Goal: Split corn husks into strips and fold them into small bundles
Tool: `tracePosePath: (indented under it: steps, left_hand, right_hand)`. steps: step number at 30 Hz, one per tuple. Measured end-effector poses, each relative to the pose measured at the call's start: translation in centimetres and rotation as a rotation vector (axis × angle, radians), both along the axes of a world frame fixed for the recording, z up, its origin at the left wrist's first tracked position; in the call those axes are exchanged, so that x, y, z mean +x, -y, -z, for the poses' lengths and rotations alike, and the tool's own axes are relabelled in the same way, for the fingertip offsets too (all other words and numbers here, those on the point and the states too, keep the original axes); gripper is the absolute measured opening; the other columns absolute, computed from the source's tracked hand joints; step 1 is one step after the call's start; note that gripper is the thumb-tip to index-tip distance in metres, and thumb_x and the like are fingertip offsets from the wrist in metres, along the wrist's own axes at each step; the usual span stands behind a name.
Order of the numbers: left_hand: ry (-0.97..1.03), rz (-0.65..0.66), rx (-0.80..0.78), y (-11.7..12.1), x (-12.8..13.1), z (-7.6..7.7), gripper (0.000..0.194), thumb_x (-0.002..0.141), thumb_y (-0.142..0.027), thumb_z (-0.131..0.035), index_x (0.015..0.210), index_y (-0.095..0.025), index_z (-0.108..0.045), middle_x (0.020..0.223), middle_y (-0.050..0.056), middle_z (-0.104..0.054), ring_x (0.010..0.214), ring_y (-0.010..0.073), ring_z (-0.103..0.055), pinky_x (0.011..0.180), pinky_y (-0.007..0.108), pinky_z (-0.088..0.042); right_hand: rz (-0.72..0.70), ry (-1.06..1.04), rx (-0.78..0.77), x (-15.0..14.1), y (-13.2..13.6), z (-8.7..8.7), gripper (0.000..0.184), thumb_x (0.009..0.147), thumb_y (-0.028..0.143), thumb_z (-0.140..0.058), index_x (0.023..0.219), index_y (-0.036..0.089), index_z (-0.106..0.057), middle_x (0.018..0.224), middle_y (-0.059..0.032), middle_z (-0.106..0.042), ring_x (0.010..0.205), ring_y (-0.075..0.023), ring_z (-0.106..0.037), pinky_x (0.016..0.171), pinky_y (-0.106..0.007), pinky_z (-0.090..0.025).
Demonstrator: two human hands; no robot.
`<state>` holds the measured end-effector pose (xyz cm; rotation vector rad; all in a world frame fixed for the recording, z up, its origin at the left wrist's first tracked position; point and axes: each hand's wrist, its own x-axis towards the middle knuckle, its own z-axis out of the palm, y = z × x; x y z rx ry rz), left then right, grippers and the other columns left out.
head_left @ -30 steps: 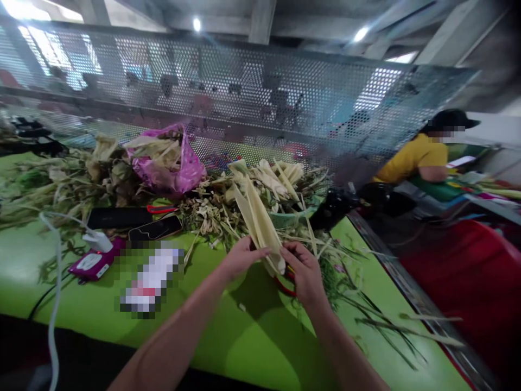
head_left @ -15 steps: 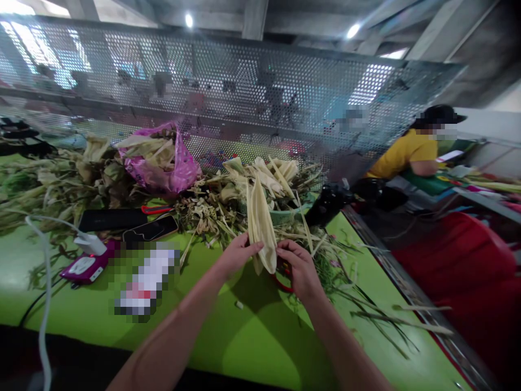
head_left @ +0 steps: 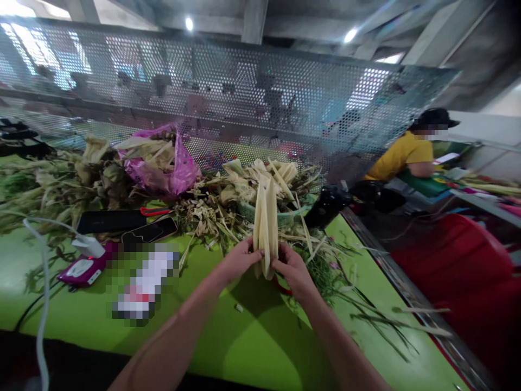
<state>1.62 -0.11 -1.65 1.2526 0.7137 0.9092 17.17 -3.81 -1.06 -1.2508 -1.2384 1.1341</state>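
Pale dried corn husks [head_left: 266,228] stand upright between my hands above the green table [head_left: 280,347]. My left hand [head_left: 243,257] pinches their lower left edge, thumb in front. On the lower right edge, my right hand [head_left: 291,267] grips them between thumb and fingers. Part of a red-handled tool [head_left: 284,288], perhaps scissors, shows beneath my right hand; the rest is hidden. Behind the husks sits a green basket [head_left: 291,217] heaped with more husks [head_left: 244,187].
Left of me lie a phone [head_left: 150,229], a dark flat case [head_left: 112,220], a red-handled cutter [head_left: 156,210] and a purple power strip [head_left: 87,266]. A pink bag of husks [head_left: 163,171] stands behind. Right are green strands [head_left: 323,277] and a black object [head_left: 328,206]. A person in yellow [head_left: 402,157] sits beyond.
The husks have swung from a leftward tilt to nearly upright and shifted slightly right. Both hands have come closer together around their lower end.
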Motion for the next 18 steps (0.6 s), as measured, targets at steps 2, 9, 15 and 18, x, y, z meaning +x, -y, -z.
tracePosePath:
  steps: [2,9,15,18]
  left_hand:
    - [0.027,-0.002,0.008,-0.08,0.09,-0.01,0.039,0.077,-0.028,-0.066,0.112,-0.014,-0.058,0.106,0.009,-0.067,0.099,0.0208,-0.059,0.092,0.034,-0.046]
    - [-0.006,-0.055,0.017,-0.54,0.16,0.24,0.028,0.081,-0.033,-0.060,0.100,-0.013,-0.061,0.098,0.009,-0.067,0.088,0.0179,-0.059,0.085,0.033,-0.048]
    - [0.021,-0.033,0.057,-0.27,0.37,-0.12,0.029,0.081,-0.028,-0.059,0.107,-0.015,-0.061,0.108,0.010,-0.067,0.098,0.0193,-0.059,0.092,0.034,-0.045]
    - [-0.037,-0.095,0.068,-0.26,0.30,-0.26,0.025,0.081,-0.022,-0.054,0.104,-0.015,-0.063,0.106,0.009,-0.067,0.097,0.0188,-0.059,0.091,0.032,-0.045]
  right_hand:
    - [0.020,0.013,0.019,-0.03,-0.07,0.16,0.021,0.063,0.024,-0.064,0.084,0.020,-0.061,0.083,-0.0022,-0.067,0.075,-0.0200,-0.062,0.071,-0.032,-0.051]
    - [0.160,0.220,0.110,0.21,0.04,0.29,0.018,0.069,0.028,-0.057,0.084,0.019,-0.060,0.072,-0.0012,-0.065,0.065,-0.0183,-0.058,0.059,-0.028,-0.046]
    - [0.201,0.367,0.183,0.22,0.12,0.50,0.013,0.075,0.029,-0.057,0.082,0.018,-0.059,0.071,-0.0013,-0.063,0.061,-0.0163,-0.054,0.057,-0.026,-0.042]
    - [0.232,0.346,0.200,0.17,0.16,0.26,0.015,0.078,0.034,-0.058,0.081,0.018,-0.059,0.069,-0.0007,-0.061,0.060,-0.0155,-0.051,0.056,-0.025,-0.041]
